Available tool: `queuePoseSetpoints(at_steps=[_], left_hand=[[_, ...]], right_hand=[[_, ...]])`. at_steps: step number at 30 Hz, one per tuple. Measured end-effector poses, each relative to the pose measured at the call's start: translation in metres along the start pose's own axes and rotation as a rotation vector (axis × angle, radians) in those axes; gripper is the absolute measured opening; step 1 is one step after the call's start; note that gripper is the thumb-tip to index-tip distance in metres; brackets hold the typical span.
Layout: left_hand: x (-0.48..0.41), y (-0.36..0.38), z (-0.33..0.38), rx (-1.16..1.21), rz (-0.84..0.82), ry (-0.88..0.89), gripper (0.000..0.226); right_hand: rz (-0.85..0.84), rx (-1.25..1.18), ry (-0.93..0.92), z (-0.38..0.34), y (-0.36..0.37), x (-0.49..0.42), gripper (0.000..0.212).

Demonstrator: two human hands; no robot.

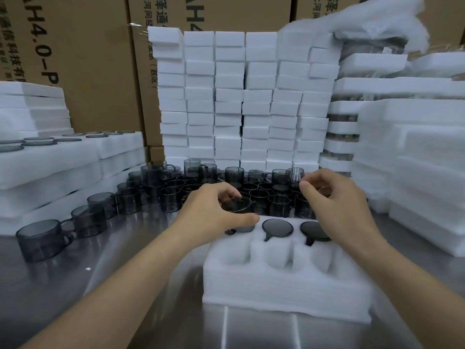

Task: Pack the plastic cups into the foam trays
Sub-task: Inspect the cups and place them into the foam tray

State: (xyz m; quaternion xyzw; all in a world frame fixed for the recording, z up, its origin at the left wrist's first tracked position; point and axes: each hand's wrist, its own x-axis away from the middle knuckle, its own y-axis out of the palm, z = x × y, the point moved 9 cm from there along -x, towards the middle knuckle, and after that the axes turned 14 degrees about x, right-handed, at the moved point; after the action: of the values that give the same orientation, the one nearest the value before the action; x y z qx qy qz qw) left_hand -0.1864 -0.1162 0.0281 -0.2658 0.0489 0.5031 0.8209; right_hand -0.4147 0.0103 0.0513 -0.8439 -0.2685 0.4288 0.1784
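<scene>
Left grip [216,210]: fingers and thumb curled round a smoky dark cup [237,205], held at the mouth of the far-left pocket of the foam tray [284,283].

Tray sits near-centre on the steel tabletop [113,273]. Far row: middle cup [277,227] and right cup [314,230] are seated, handles in the slots pointing near. The three near pockets show bare foam.

Right grip [334,197]: narrow, fingers curled, thumb and fingertip close together just beside a ribbed cup [295,176]. Cannot tell whether it pinches the cup.

Loose cups [176,195] crowd the tabletop beyond the tray and trail off near-left. Filled trays [63,152] are stacked left, foam blocks [241,96] far centre, cartons [95,59] behind.
</scene>
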Motion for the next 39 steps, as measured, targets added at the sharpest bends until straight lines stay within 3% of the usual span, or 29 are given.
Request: queuePoseSetpoints(at_steps=[10,15,21,26,30,33,39], left_hand=[[0.005,0.022,-0.006,-0.084,-0.033,0.041,0.042],[0.004,0.035,-0.013,-0.109,-0.227,-0.062,0.043],[0.006,0.037,-0.015,-0.163,-0.393,-0.095,0.039],[0.013,0.033,-0.018,-0.275,-0.475,-0.111,0.072],[0.017,0.043,-0.002,-0.338,-0.474,0.017,0.077],[0.026,0.06,-0.008,-0.446,-0.619,-0.049,0.081],[0.032,0.063,-0.008,-0.518,-0.646,-0.075,0.1]], right_hand=[[-0.011,0.2,0.17,0.073,0.001,-0.009,0.015],[-0.027,0.323,0.191,0.099,0.003,-0.009,0.011],[0.022,0.46,0.256,0.131,-0.008,-0.011,0.04],[-0.175,0.51,0.278,0.147,0.014,-0.013,0.066],[-0.307,0.552,0.33,0.162,0.025,-0.011,0.076],[-0.339,0.583,0.323,0.162,0.026,-0.012,0.072],[-0.268,0.546,0.154,0.136,0.026,-0.012,0.072]])
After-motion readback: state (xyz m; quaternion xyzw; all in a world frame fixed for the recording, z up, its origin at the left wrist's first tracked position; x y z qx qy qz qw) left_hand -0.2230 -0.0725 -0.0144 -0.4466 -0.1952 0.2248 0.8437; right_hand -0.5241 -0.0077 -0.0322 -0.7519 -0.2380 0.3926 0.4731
